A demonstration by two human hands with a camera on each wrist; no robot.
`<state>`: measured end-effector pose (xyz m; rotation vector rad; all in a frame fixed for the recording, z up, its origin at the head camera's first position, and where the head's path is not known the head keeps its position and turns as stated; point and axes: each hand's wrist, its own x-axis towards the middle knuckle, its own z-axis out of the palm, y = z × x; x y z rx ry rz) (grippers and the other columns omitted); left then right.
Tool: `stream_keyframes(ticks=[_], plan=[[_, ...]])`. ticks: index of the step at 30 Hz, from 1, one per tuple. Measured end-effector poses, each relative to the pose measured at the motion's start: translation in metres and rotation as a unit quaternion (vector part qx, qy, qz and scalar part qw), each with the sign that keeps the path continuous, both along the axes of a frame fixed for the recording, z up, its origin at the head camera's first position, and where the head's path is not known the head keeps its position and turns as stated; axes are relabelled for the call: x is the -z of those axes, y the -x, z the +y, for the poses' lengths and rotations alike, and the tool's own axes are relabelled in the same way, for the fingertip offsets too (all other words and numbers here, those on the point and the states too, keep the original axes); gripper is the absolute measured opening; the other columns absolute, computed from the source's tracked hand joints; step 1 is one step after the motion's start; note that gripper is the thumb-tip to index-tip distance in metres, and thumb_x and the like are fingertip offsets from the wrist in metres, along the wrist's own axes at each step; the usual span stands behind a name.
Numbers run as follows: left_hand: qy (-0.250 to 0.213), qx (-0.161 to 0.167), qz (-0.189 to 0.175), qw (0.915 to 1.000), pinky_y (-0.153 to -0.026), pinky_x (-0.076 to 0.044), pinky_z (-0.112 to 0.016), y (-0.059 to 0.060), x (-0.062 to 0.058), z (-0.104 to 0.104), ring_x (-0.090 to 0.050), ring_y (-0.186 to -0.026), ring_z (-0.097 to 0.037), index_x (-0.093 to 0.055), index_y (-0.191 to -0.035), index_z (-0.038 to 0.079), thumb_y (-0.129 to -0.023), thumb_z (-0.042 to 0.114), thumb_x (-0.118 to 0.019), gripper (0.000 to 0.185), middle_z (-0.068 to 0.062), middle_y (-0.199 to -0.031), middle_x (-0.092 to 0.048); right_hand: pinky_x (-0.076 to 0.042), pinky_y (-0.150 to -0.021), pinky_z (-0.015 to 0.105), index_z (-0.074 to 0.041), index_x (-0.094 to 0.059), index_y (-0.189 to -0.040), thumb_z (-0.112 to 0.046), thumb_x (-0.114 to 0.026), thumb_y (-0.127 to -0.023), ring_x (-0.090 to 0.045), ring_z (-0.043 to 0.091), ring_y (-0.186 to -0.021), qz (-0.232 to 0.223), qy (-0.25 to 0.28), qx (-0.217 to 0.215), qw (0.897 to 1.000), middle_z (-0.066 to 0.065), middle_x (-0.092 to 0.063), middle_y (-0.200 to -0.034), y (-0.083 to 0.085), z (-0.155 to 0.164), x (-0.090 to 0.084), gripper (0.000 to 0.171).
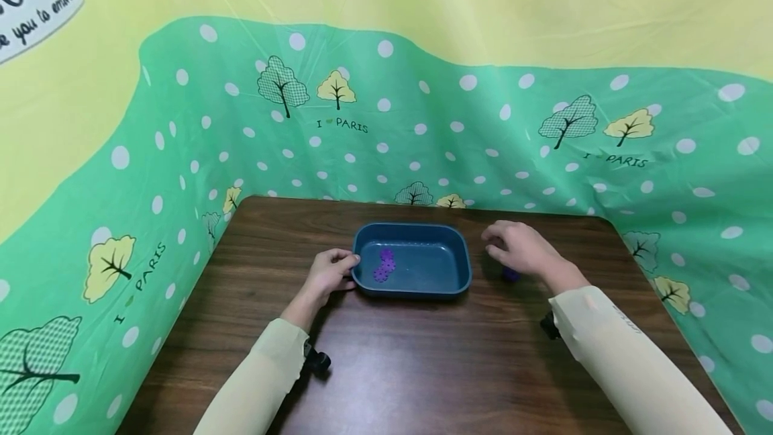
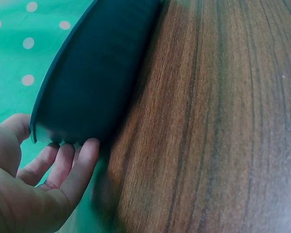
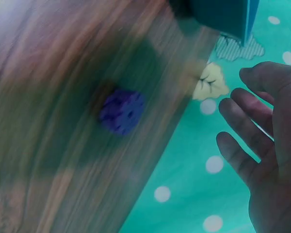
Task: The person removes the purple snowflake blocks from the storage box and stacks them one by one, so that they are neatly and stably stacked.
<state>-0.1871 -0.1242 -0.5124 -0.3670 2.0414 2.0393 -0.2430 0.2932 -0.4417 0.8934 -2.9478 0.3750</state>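
loosely, both hands work around the blue tray (image 1: 461, 267)
left hand (image 1: 329, 274) grips its rim; right hand (image 1: 521, 248) hovers relaxed over the purple piece (image 3: 121, 111) on the table (image 1: 392, 368), which could skid off if nudged.

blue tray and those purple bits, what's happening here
A person sits at a wooden table. The left hand holds the left end of a blue tray, fingers against its outer wall. A few purple gear-like pieces lie inside the tray. The right hand hovers with relaxed fingers over another purple piece that lies on the table to the right of the tray, not gripping it.
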Motion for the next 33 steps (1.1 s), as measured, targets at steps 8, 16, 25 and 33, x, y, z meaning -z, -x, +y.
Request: stream_keyframes(ticks=[8, 16, 25, 33], plan=[[0.002, 0.0, -0.003, 1.0, -0.079, -0.066, -0.042, 0.001, -0.001, 0.001, -0.067, -0.09, -0.022, -0.067, -0.123, 0.001, -0.097, 0.02, -0.071, 0.032, -0.019, -0.112, -0.066, -0.057, -0.076, 0.041, -0.011, -0.074, -0.112, -0.017, -0.073, -0.093, -0.063, 0.018, -0.085, 0.0, 0.006, -0.013, 1.0, 0.003, -0.071, -0.104, 0.005, -0.03, 0.001, 0.02], [0.0, -0.001, -0.007, 1.0, -0.077, -0.067, -0.04, 0.001, -0.001, 0.0, -0.067, -0.089, -0.022, -0.067, -0.122, 0.001, -0.097, 0.019, -0.071, 0.031, -0.018, -0.111, -0.066, -0.059, -0.076, 0.04, -0.009, -0.074, -0.113, -0.018, -0.073, -0.094, -0.062, 0.016, -0.085, -0.022, 0.01, -0.019, 1.0, 0.002, -0.07, -0.104, 0.005, -0.058, 0.004, 0.021], [-0.004, -0.005, -0.007, 1.0, -0.075, -0.067, -0.038, 0.002, 0.003, 0.001, -0.066, -0.088, -0.021, -0.068, -0.121, 0.001, -0.097, 0.018, -0.072, 0.03, -0.017, -0.109, -0.065, -0.06, -0.085, 0.043, -0.011, -0.074, -0.115, -0.02, -0.074, -0.095, -0.065, 0.018, -0.092, -0.044, -0.014, -0.024, 0.999, 0.002, -0.069, -0.108, 0.006, -0.09, 0.011, 0.022], [-0.002, -0.005, -0.003, 1.0, -0.074, -0.067, -0.038, 0.001, 0.001, 0.001, -0.067, -0.089, -0.022, -0.068, -0.12, 0.001, -0.096, 0.019, -0.073, 0.031, -0.018, -0.11, -0.066, -0.059, -0.096, 0.047, -0.012, -0.073, -0.12, -0.027, -0.075, -0.095, -0.065, 0.021, -0.103, -0.065, -0.031, -0.042, 0.997, 0.003, -0.068, -0.116, 0.007, -0.113, 0.019, 0.03]])
